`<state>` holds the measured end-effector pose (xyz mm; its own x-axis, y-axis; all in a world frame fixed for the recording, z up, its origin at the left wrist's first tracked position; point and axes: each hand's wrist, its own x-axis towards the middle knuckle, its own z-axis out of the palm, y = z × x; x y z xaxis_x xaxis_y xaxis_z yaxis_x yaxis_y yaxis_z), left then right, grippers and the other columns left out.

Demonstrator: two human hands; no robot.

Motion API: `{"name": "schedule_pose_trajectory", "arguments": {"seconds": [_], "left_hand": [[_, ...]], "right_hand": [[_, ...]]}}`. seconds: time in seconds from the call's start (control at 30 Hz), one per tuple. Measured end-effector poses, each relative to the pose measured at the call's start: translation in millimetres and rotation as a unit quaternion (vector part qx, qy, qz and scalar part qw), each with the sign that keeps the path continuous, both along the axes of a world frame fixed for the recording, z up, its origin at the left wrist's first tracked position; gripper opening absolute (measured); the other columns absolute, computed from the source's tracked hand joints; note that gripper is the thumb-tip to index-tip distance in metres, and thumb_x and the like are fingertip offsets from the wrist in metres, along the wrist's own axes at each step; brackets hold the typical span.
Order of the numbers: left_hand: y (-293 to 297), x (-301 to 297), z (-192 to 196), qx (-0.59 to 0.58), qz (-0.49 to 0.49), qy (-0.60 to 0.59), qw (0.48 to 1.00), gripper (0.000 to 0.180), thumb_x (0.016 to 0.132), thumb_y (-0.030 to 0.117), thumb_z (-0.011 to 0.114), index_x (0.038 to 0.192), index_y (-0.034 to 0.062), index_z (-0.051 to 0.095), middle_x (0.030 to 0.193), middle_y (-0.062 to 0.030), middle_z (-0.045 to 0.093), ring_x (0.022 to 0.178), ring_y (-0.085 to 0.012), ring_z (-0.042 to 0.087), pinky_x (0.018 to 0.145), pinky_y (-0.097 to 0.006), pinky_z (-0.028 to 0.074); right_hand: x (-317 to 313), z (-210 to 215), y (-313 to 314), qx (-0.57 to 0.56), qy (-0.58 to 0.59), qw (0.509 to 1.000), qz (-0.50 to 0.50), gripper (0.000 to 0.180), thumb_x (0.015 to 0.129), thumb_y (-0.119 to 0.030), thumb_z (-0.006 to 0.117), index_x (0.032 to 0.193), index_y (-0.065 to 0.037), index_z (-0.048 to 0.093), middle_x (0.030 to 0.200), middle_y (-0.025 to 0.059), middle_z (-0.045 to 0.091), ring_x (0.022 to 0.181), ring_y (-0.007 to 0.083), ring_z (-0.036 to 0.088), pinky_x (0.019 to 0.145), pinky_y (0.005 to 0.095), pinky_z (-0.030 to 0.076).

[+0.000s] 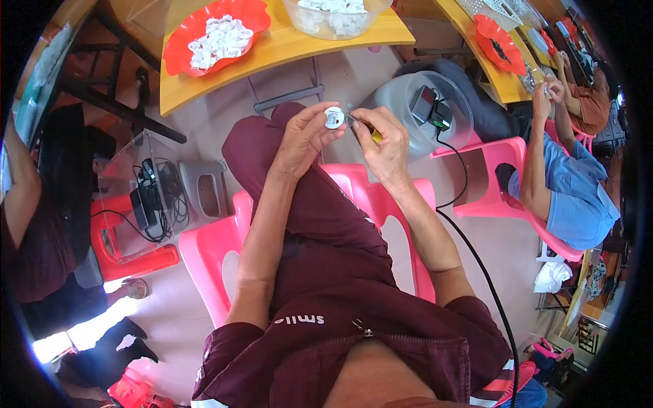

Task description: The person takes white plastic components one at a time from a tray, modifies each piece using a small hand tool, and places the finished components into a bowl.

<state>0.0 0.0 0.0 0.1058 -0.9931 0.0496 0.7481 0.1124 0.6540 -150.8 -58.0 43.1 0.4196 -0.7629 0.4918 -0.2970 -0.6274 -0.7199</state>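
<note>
I'm sitting on a pink chair (211, 251), knees up, both hands raised over my lap. My left hand (303, 139) is clamped on a small white round part (333, 117), thumb and fingers pinching its rim, its face turned up to me. My right hand (384, 146) is closed round a yellow-handled tool (375, 135), its thin metal tip reaching across to the part's edge. So the part sits between my two hands, just above my knee.

Just beyond my right hand, on the floor, a round clear tub (408, 102) holds a black box with a red patch (425, 103) and a smaller black gadget beside it; a black cable (476, 258) runs from there back past my right arm. On my left, a clear square bin (115, 170) rests on a red stool (136, 262), with a black charger and coiled wires inside.

Further out, the yellow desk (286, 47) carries a red tray (180, 41) heaped with white parts (219, 41) like mine, and a clear bowl (299, 17) also full of white pieces. Far right, another person in a blue shirt (578, 197) sits at a second desk (490, 68) with its own red tray (500, 44).
</note>
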Motion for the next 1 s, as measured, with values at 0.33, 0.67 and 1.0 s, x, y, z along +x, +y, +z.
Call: {"name": "schedule_pose_trajectory", "arguments": {"seconds": [0.33, 0.67, 1.0], "left_hand": [[0.9, 1.0, 0.6, 0.017, 0.013, -0.025, 0.999, 0.025, 0.091, 0.016, 0.052, 0.110, -0.0004, 0.057, 0.096, -0.0076, 0.062, 0.085, -0.0150, 0.061, 0.077, -0.027, 0.050], [0.2, -1.6, -0.1, 0.028, 0.020, -0.041, 0.999, 0.025, 0.091, 0.017, 0.052, 0.109, -0.0006, 0.057, 0.094, -0.0068, 0.063, 0.083, -0.0141, 0.060, 0.076, -0.027, 0.049], [-0.7, -0.8, -5.6, 0.039, 0.016, -0.075, 0.996, 0.024, 0.091, 0.016, 0.052, 0.107, -0.0010, 0.057, 0.096, -0.0077, 0.062, 0.085, -0.0145, 0.061, 0.077, -0.027, 0.050]], "right_hand": [[0.2, 5.6, 6.0, -0.072, 0.043, 0.996, -0.002, 0.017, 0.071, 0.000, 0.065, 0.086, -0.009, 0.067, 0.069, 0.0044, 0.055, 0.055, 0.0183, 0.056, 0.049, 0.0300, 0.044], [-1.5, 7.6, 9.8, -0.104, 0.089, 0.991, -0.014, 0.016, 0.072, 0.000, 0.066, 0.085, -0.008, 0.068, 0.069, 0.0038, 0.054, 0.052, 0.0166, 0.053, 0.047, 0.0291, 0.042], [-4.7, 7.7, 9.9, -0.085, 0.141, 0.986, -0.007, 0.016, 0.071, -0.005, 0.063, 0.085, -0.011, 0.066, 0.075, 0.0064, 0.053, 0.059, 0.0258, 0.060, 0.050, 0.0371, 0.047]]}}
